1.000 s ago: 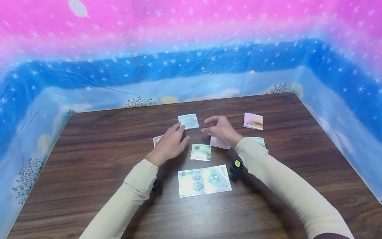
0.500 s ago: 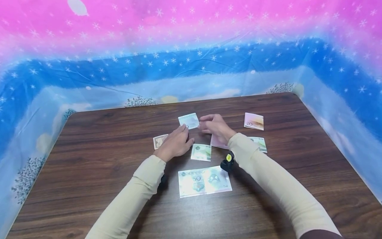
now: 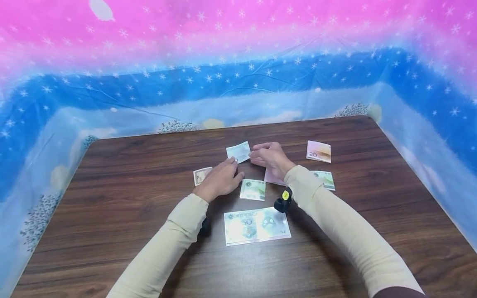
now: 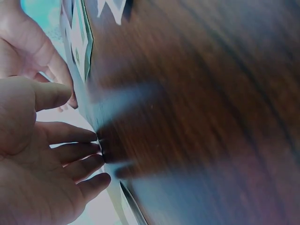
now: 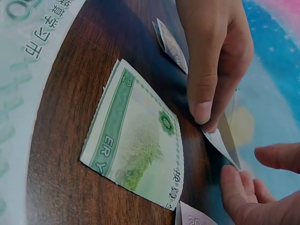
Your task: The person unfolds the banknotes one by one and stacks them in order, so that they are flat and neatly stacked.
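Spread right hand (image 3: 271, 158) now meets right edge of pale blue-green folded paper note (image 3: 238, 151); spread left hand (image 3: 219, 179) touches near edge; 2-sided bracing likely.

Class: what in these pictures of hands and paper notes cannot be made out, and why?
Head view: part of the nearer pink note, behind the right hand.
Head view: one end of the rightmost green note, behind the right sleeve.
Head view: the figure on the pale note, too small.
Right wrist view: much of the large note, cut off by the left edge.
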### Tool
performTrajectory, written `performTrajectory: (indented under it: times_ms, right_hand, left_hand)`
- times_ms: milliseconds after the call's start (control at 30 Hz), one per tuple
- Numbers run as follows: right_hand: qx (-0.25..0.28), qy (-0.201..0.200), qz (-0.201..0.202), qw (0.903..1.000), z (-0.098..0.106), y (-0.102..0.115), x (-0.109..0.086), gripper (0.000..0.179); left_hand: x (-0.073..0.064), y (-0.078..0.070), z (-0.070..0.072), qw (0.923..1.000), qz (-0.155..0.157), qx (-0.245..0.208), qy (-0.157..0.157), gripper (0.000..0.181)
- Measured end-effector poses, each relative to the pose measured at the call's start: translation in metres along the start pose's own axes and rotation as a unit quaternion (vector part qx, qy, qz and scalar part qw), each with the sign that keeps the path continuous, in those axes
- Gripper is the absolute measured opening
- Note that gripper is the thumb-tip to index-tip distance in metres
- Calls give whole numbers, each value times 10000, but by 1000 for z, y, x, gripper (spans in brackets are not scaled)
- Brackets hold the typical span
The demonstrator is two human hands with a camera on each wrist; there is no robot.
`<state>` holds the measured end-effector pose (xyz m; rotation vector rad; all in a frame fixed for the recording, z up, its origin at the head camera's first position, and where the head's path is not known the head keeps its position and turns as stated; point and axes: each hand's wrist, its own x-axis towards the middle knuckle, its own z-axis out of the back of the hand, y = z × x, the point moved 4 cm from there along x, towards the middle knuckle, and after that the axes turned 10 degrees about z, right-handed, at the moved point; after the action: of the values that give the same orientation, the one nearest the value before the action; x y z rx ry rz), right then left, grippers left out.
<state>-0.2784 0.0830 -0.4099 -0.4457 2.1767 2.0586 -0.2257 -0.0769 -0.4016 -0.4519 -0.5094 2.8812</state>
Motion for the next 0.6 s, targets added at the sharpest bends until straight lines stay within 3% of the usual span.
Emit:
performTrajectory:
  times_ms: [167,333,600]
  right_hand:
    - [144,-226,44,9996,0,-2,1,45]
    - [-144,-459,64,9988,3,-6,3,35]
    - [-429,-480,306,9975,7,0,-6,31]
  left_hand:
    - [-2,-4,-1,9998,-53,-146,-77,49]
    - [-4,-8,-1,9992,-163,-284,-238,32]
    - [-13,-8,4,9926,-142,-1007,-657,47]
